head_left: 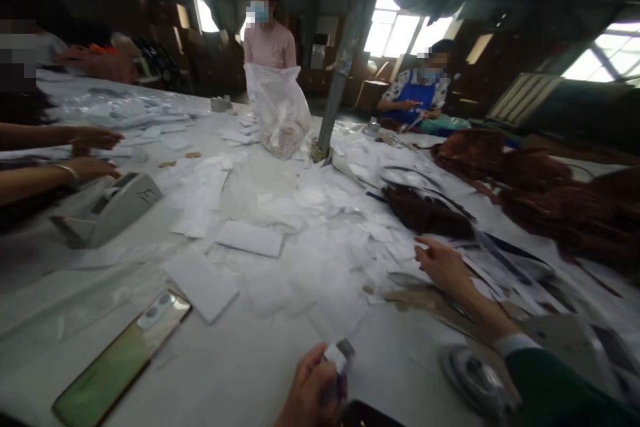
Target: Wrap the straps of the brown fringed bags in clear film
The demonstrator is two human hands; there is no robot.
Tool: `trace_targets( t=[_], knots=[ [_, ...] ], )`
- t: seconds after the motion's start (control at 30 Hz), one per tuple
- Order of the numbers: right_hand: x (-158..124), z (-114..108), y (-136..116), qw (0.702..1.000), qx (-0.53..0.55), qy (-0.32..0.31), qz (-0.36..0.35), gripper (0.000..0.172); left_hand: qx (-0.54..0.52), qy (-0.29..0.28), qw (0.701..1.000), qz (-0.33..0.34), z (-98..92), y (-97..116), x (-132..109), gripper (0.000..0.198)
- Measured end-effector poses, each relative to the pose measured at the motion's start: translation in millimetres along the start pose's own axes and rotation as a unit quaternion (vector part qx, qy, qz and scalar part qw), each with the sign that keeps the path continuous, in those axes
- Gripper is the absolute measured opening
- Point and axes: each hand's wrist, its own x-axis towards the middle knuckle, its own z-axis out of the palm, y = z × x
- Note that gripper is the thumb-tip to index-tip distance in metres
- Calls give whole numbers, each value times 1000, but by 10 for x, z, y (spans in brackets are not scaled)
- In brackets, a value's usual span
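My left hand (317, 387) is closed around a small white and grey piece (341, 355) at the bottom middle; its exact kind is unclear. My right hand (443, 263) reaches over the right side of the table, its fingers a little bent and apart, with nothing visible in them. Just beyond it lies a dark brown bag (427, 210) with a strap. Loose white papers (330, 273) spread out between my hands and past them. Below my right forearm sits a round grey tape roll or dispenser (473, 373), blurred.
A green phone (123, 360) lies at front left, with a dark device (373, 413) at the bottom edge. Another person's hands (93, 153) are by a grey tape dispenser (117, 207). A pole (343, 60) rises behind the papers, beside a white plastic bag (280, 107). Brown cloth (550, 193) covers the right.
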Motion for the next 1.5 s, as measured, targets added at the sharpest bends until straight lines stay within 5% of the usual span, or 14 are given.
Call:
trace_targets(
  t=[0.23, 0.37, 0.53, 0.83, 1.13, 1.33, 1.5],
  knots=[
    [-1712, -57, -544, 963, 216, -128, -101, 44, -54, -71, 993, 80, 76, -26, -33, 35],
    [-2247, 149, -814, 938, 263, -162, -158, 48, -29, -78, 993, 85, 49, -76, -77, 38],
    [-2299, 328, -890, 957, 193, -103, -189, 66, -92, -42, 995, 15, -14, -105, -77, 39],
    [-2410, 253, -962, 956, 124, -32, -264, 85, -136, -110, 983, -60, 8, -124, -172, 39],
    [-2386, 384, -897, 939, 37, 89, -331, 56, -129, -84, 987, -56, 62, -48, -231, 38],
    [-2390, 480, -840, 938, 19, 108, -329, 24, -142, -120, 980, -73, 121, -20, -193, 42],
    [-2414, 532, -795, 937, 7, 117, -330, 18, -110, -138, 981, -78, 139, -24, -172, 42]
  ],
)
